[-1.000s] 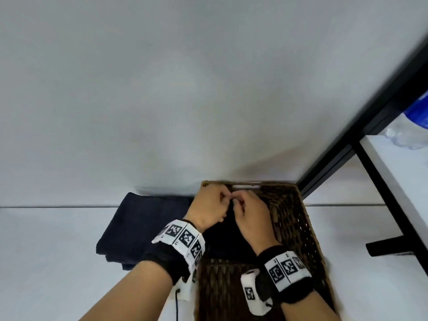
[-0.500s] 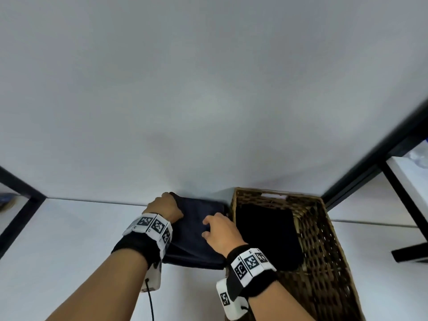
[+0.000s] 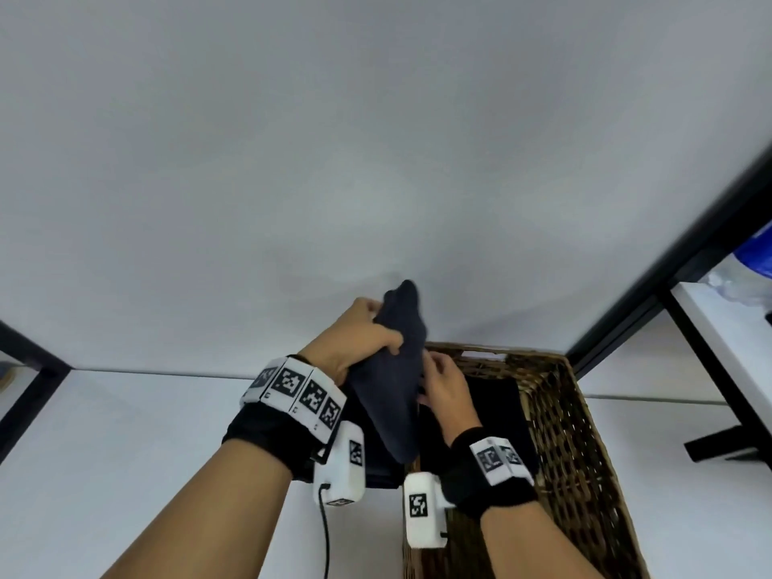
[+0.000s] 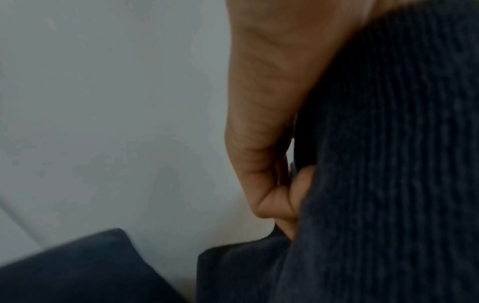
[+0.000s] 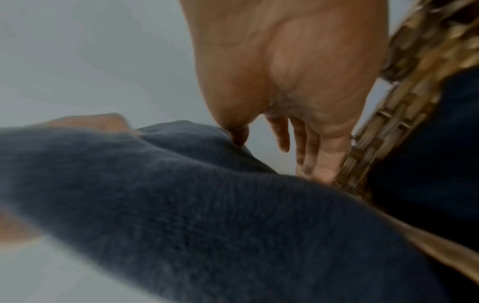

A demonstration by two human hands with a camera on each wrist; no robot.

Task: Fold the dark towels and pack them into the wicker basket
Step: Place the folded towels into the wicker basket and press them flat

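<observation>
My left hand (image 3: 367, 340) grips a folded dark blue towel (image 3: 401, 390) and holds it tilted above the table, by the left rim of the wicker basket (image 3: 555, 411). In the left wrist view, my curled fingers (image 4: 279, 201) wrap the towel (image 4: 388, 164). My right hand (image 3: 447, 390) touches the towel's right side. In the right wrist view, its fingers (image 5: 324, 160) point straight down between the towel (image 5: 207, 205) and the basket wall (image 5: 376, 133). Another dark towel (image 3: 497, 411) lies inside the basket. More dark cloth (image 4: 77, 266) lies on the table below my left hand.
The basket stands on a white table (image 3: 125, 432) against a white wall. A black frame post (image 3: 668, 265) and a white shelf (image 3: 731, 348) with a blue object (image 3: 756, 252) stand at the right. A black bar (image 3: 29, 390) stands at the far left.
Half a second ago both hands lay on the towel pile left of the basket. My left hand has since lifted a towel up and rightward toward the basket, with my right hand following beside it.
</observation>
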